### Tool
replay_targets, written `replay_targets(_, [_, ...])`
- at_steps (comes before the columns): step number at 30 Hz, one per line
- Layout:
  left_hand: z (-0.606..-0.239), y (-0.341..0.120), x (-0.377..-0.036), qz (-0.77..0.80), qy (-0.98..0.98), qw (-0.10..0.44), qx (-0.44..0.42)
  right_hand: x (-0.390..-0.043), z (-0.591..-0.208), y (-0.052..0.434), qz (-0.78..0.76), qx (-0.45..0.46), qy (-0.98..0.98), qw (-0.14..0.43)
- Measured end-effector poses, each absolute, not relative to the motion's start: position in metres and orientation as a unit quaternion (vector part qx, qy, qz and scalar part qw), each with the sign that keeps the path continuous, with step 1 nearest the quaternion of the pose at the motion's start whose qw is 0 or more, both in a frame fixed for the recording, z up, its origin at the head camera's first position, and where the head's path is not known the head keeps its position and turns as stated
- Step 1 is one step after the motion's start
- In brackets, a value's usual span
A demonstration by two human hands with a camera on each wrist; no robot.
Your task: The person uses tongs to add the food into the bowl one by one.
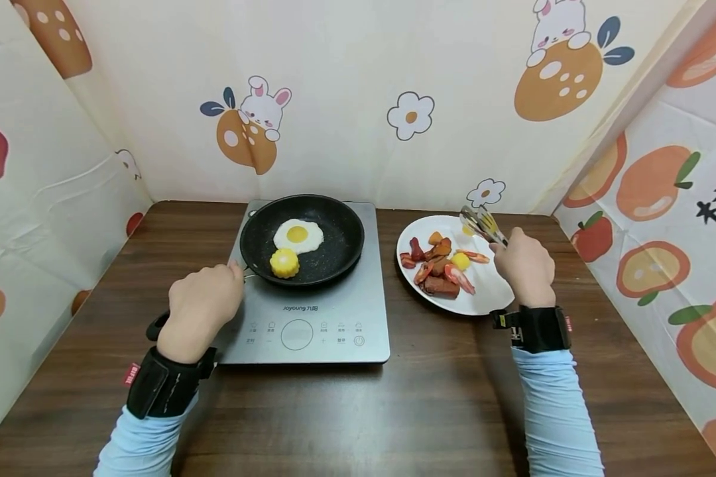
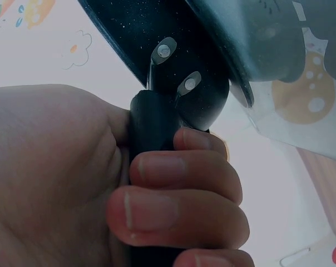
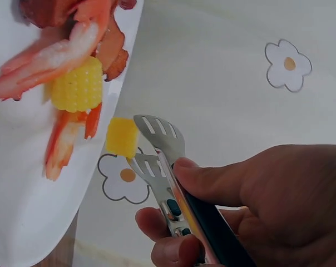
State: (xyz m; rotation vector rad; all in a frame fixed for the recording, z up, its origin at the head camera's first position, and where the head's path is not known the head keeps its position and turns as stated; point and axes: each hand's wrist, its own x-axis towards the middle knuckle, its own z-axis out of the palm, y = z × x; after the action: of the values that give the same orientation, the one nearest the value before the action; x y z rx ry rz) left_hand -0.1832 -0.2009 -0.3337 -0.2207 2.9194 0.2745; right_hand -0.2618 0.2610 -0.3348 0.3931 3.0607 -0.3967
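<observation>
Your left hand [image 1: 199, 308] is wrapped around the black handle [image 2: 151, 139] of the frying pan [image 1: 301, 239], fingers [image 2: 184, 172] curled tight around it near the two rivets, knuckles up and the wrist lying low over the table [image 1: 394, 411]. The pan sits on the grey induction cooker [image 1: 340, 318] towards the back of the table, its handle running down and to the left, towards you. In the pan lie a fried egg [image 1: 298, 236] in the middle and a yellow piece of corn [image 1: 284, 263] just in front of it, touching the egg's edge.

Your right hand [image 1: 524, 266] grips a pair of metal tongs [image 1: 483, 225], thumb on top and fingers underneath, pressing the two slotted tips close together with nothing between them. The tongs point up and to the left, away from you, with the tips over the far rim of the white plate [image 1: 489, 298], near a small yellow chunk [image 3: 122, 137].

The plate stands right of the cooker, apart from it. On it lie shrimp [image 1: 458, 278], reddish-brown meat slices [image 1: 440, 286], orange pieces and another corn piece [image 3: 77, 84].
</observation>
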Motion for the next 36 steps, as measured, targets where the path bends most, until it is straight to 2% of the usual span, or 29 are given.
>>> replay_targets(5, [-0.334, -0.200, -0.183, 0.093, 0.987, 0.102, -0.077, -0.261, -0.335, 0.257, -0.128, 0.117, 0.985, 0.011])
replay_targets(12, [-0.333, -0.200, -0.182, 0.092, 0.987, 0.101, -0.079, -0.255, -0.344, 0.242, -0.114, 0.063, 0.990, -0.058])
replay_targets(16, [-0.333, -0.199, -0.181, 0.093, 0.987, 0.103, -0.081, -0.250, -0.346, 0.237, -0.115, 0.034, 0.990, -0.075])
replay_targets(26, [-0.334, -0.200, -0.181, 0.094, 0.988, 0.095, -0.078, -0.238, -0.331, 0.231, -0.146, -0.007, 0.989, -0.035])
replay_targets(36, [-0.333, -0.200, -0.182, 0.091, 0.988, 0.099, -0.081, -0.224, -0.310, 0.214, -0.157, -0.041, 0.986, -0.043])
